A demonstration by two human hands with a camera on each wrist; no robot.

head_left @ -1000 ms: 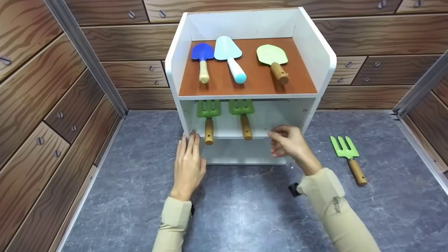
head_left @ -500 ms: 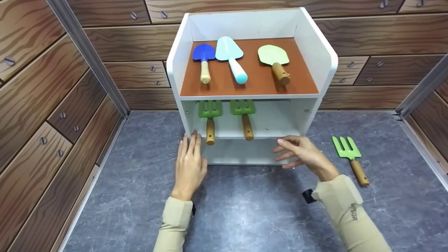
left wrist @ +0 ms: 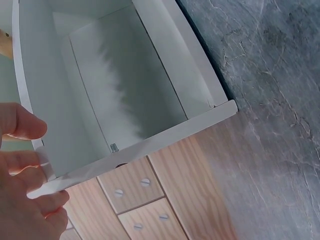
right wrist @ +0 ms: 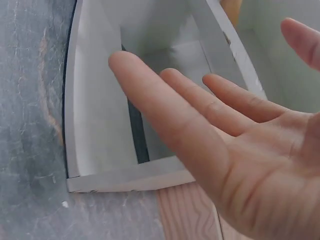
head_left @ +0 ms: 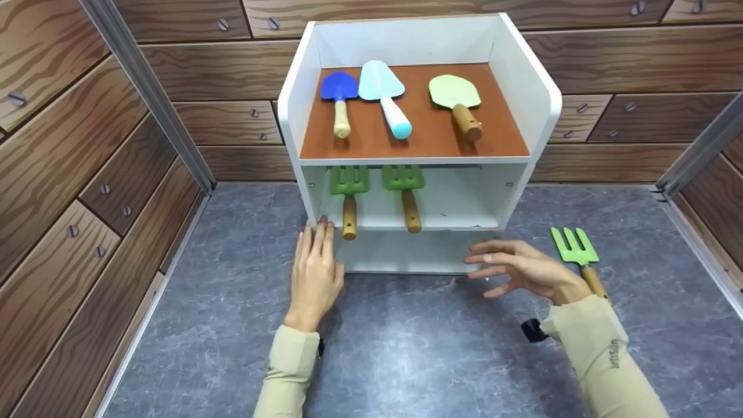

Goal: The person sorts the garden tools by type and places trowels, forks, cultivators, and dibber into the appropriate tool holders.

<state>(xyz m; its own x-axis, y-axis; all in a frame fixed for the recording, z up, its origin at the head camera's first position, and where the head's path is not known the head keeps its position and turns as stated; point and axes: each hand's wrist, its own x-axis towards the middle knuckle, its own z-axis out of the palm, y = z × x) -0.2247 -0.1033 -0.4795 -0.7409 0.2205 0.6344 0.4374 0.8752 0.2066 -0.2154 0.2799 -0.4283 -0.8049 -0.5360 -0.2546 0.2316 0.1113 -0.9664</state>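
A white shelf cabinet point(head_left: 547, 125) stands in front of me. My left hand point(head_left: 314, 278) rests with fairly straight fingers against its left front edge; in the left wrist view, fingertips point(left wrist: 30, 127) touch the white frame. My right hand point(head_left: 531, 268) hovers at the lower right front, fingers spread and holding nothing. Beside it lies a green garden fork point(head_left: 574, 247) with a wooden handle, partly behind the wrist. Two more green garden forks, one left point(head_left: 349, 203) and one right point(head_left: 408, 197), lie on the middle shelf, handles toward me.
On the brown top shelf point(head_left: 424, 142) lie a blue trowel point(head_left: 340, 98), a light blue trowel point(head_left: 386, 96) and a pale green trowel point(head_left: 457, 98). Wood-patterned walls point(head_left: 226, 69) enclose the grey marbled floor point(head_left: 383, 348) on the left, back and right.
My right hand has drawn back from the middle shelf, down and to the right, and its fingers have spread. The left hand stays at the cabinet's edge.
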